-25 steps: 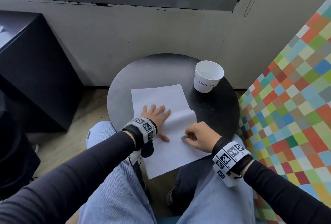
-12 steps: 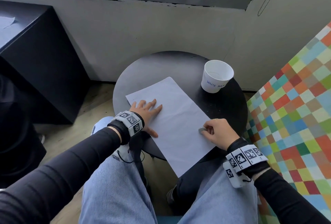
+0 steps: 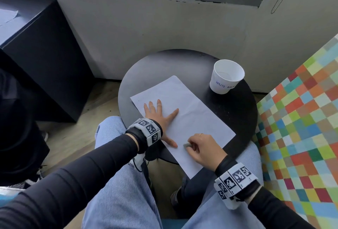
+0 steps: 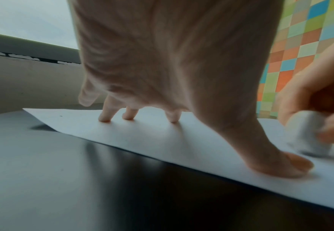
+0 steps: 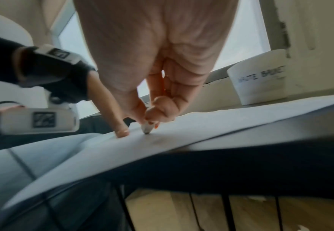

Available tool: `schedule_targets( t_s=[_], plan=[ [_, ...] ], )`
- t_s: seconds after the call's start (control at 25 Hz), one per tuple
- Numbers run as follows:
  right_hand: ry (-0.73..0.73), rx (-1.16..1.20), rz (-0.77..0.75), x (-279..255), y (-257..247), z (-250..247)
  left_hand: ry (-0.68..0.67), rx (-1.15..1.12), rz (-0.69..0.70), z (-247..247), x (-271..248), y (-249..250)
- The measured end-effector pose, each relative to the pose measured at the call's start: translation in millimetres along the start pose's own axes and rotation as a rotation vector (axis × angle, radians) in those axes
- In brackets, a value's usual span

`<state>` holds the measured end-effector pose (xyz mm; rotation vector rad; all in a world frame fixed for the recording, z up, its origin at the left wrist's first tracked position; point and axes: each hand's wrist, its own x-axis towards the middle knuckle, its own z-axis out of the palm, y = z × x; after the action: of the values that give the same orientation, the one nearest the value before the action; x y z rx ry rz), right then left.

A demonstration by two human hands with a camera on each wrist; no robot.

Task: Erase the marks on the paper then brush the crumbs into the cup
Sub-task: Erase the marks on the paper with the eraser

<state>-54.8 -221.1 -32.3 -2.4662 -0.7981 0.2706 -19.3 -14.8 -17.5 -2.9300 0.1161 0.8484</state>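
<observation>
A white sheet of paper (image 3: 188,117) lies slanted across the round dark table (image 3: 157,65), its near corner hanging over the table's front edge. My left hand (image 3: 161,117) presses flat on the paper's left part with fingers spread (image 4: 105,118). My right hand (image 3: 203,148) pinches a small grey-white eraser (image 3: 187,145) and holds its tip on the paper just right of the left thumb (image 4: 292,165). In the right wrist view the eraser (image 5: 147,129) touches the sheet beside that thumb. A white paper cup (image 3: 226,76) marked "WASTE BASKET" stands upright at the table's far right.
A black cabinet (image 3: 43,60) stands on the floor to the left. A checkered multicoloured surface (image 3: 300,128) rises close on the right. The wall and window sill lie behind the table. My knees in blue jeans (image 3: 118,192) sit under the table's near edge.
The paper's raised fold has been flattened and the sheet now lies slanted. My right hand with the eraser has moved left, close to the left thumb. The head view shifted.
</observation>
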Motion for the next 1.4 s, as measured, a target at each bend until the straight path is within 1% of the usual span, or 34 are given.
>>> schedule_targets(
  t_s=[0.04, 0.08, 0.16, 0.2, 0.32, 0.36, 0.48, 0.52, 0.6, 0.64, 0.68, 0.76, 0.8, 0.84, 0.92, 0.96, 1.04, 1.08, 1.2, 1.24, 1.32, 1.36, 1.4],
  plan=[
    [-0.021, 0.006, -0.016, 1, 1, -1, -0.009, -0.003, 0.007, -1, 0, 1],
    [-0.009, 0.010, -0.004, 4, 4, -4, -0.016, -0.005, 0.007, -2, 1, 2],
    [0.080, 0.000, 0.030, 10, 10, -9, -0.028, -0.007, 0.001, -4, 2, 4],
    [0.090, -0.004, 0.022, 10, 8, -9, -0.032, -0.008, -0.002, -4, 2, 4],
    [-0.060, 0.006, -0.066, 4, -5, -2, -0.040, 0.003, -0.005, -5, 2, 4],
    [-0.069, -0.001, -0.056, 6, -3, -4, -0.042, 0.005, -0.003, -5, 2, 4],
    [0.068, -0.029, 0.050, 14, 8, -12, -0.038, -0.004, 0.004, -5, 2, 6],
    [0.058, -0.026, 0.049, 13, 7, -12, -0.028, 0.000, 0.008, -4, 2, 6],
    [-0.036, -0.013, -0.015, 7, -2, -6, -0.003, 0.020, 0.049, -2, 1, 5],
    [-0.055, -0.003, -0.031, 5, -3, -6, 0.011, 0.038, 0.088, -1, 2, 6],
    [-0.037, 0.002, -0.011, 6, 2, -7, 0.030, 0.063, 0.135, -1, 3, 7],
    [0.050, -0.003, 0.064, 8, 11, -13, 0.067, 0.108, 0.213, 1, 6, 10],
    [0.062, -0.011, 0.075, 8, 12, -13, 0.085, 0.118, 0.236, 1, 7, 11],
    [0.041, -0.007, 0.055, 5, 9, -11, 0.099, 0.119, 0.250, 2, 7, 11],
    [-0.013, 0.010, -0.006, 0, 3, -5, 0.104, 0.096, 0.272, 1, 8, 11],
    [-0.004, 0.015, 0.002, 0, 5, -4, 0.098, 0.077, 0.282, 2, 8, 11],
    [0.070, 0.005, 0.085, 2, 12, -7, 0.094, 0.046, 0.298, 1, 8, 10],
    [0.082, -0.010, 0.110, 2, 13, -6, 0.095, 0.028, 0.303, 2, 7, 9],
    [0.016, -0.017, 0.056, -1, 8, 0, 0.092, -0.016, 0.315, 5, 7, 7],
    [0.020, -0.021, 0.059, -1, 9, -1, 0.102, -0.016, 0.320, 5, 8, 6],
    [0.078, -0.045, 0.100, 3, 12, -5, 0.132, -0.023, 0.322, 7, 7, 6],
    [0.084, -0.050, 0.097, 3, 12, -6, 0.145, -0.027, 0.318, 8, 7, 6],
    [0.060, -0.046, 0.066, 2, 9, -5, 0.153, -0.019, 0.310, 8, 6, 7]
  ],
)
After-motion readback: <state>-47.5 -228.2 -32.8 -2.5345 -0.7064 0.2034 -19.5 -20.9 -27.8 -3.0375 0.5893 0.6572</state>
